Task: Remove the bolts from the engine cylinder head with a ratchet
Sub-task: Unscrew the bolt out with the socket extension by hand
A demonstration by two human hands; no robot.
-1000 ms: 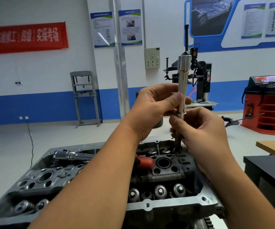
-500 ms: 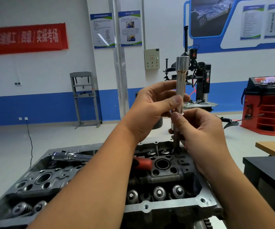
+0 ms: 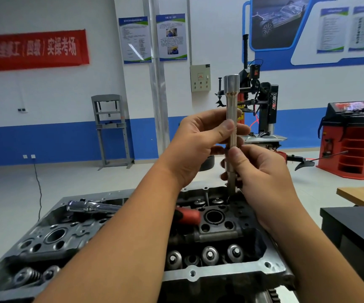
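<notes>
Hiding bolt (image 3: 231,171) shank — hands (image 3: 200,145) overlapping

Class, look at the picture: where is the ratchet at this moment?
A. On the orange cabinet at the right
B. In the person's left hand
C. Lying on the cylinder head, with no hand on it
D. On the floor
C: the ratchet lies on the cylinder head, while the left hand and right hand both hold the upright long socket extension.
</notes>
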